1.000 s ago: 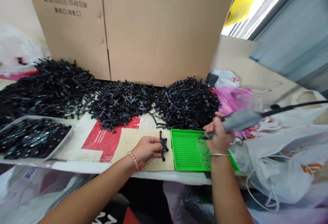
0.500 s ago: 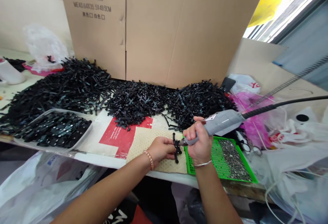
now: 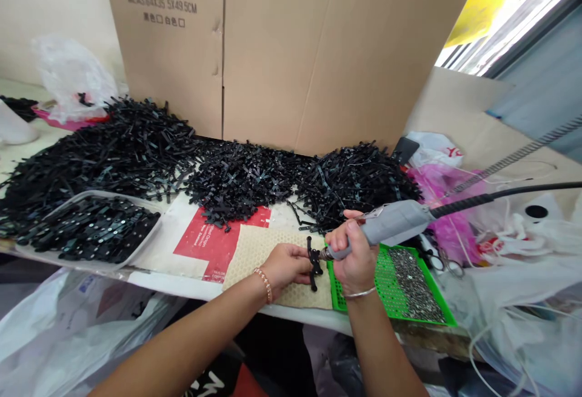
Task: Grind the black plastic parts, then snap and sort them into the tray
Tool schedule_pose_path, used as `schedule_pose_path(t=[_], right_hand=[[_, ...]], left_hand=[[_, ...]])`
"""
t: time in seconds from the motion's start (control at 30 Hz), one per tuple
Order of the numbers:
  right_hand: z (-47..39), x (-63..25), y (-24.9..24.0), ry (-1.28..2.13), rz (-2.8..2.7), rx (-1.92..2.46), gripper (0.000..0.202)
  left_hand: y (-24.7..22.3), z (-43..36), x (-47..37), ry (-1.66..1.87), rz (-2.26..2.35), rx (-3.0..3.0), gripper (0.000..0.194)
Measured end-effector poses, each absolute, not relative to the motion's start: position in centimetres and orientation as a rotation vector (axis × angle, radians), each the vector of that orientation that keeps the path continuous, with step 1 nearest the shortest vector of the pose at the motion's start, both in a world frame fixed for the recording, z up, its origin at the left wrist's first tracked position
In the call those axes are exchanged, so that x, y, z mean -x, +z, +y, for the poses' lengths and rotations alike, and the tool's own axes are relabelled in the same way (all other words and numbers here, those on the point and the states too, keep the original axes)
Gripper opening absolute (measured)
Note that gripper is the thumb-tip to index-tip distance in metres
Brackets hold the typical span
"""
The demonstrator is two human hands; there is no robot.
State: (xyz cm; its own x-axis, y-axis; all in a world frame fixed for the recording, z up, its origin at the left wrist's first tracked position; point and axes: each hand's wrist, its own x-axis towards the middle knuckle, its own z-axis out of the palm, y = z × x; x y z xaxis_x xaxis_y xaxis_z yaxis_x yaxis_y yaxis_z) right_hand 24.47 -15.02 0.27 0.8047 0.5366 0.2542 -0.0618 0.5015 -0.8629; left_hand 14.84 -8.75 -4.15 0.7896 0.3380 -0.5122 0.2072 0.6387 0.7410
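Work is caught mid-piece: a black cross-shaped part (image 3: 313,262) is pinched in the left hand (image 3: 285,265) on the mat (image 3: 254,250) near the tabletop's front edge, and the grey tool (image 3: 391,225), gripped by the right hand (image 3: 352,251), is touched to it. Finished pieces are gathered in the clear tray (image 3: 150,233); large black heaps (image 3: 136,148) appear unprocessed.

Workbench (image 3: 159,279): black plastic parts heaped (image 3: 136,142) along the rear edge, clear tray (image 3: 82,233) at front left, red-printed sheet (image 3: 213,242) and beige perforated mat (image 3: 259,251) mid-front, green perforated tray (image 3: 395,288) at front right, plastic bags (image 3: 445,203) at right end.
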Motion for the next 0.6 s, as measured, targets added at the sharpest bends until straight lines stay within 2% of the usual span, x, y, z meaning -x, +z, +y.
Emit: schedule_pose_path(t=[0.43,0.6], right_hand=[[-14.83,-24.16,-0.33,0.377,-0.609,1.025,0.019],[-15.3,-24.59,0.08,0.512,-0.588,1.11,0.023]], left_hand=[[-3.93,-8.56,-14.81,0.055,0.656,-0.887,0.015],[-3.37,-8.65,-15.01,0.065,0.71,-0.868,0.009]])
